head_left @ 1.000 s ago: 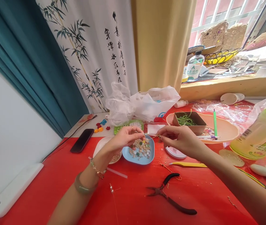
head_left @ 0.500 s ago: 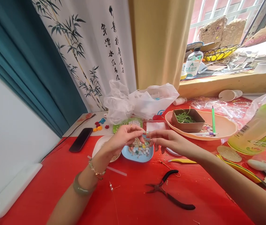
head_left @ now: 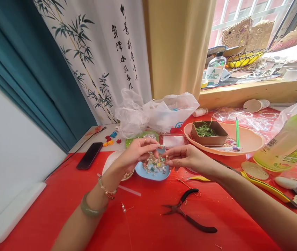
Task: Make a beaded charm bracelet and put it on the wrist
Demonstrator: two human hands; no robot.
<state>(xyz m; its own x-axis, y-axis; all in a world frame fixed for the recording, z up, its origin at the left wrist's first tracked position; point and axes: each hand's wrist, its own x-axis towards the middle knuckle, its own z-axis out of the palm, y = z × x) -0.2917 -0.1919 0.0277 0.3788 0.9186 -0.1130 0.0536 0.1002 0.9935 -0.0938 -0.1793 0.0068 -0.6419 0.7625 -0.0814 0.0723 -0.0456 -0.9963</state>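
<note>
Between the fingertips of the left hand [head_left: 138, 152] and the right hand [head_left: 187, 157] sits something too small to make out; only a glint of gold shows, and whether each hand pinches it or merely touches it cannot be told. The left hand covers the near rim of the white dish [head_left: 111, 161] and part of the blue dish [head_left: 152, 174], whose contents blur into a mix of gold and coloured bits. The right forearm hides the middle of the yellow-handled tool [head_left: 268, 188]. The green bottle [head_left: 289, 144] is cut off by the right edge. The label print on the clear bottle [head_left: 215, 71] on the sill is unreadable.
</note>
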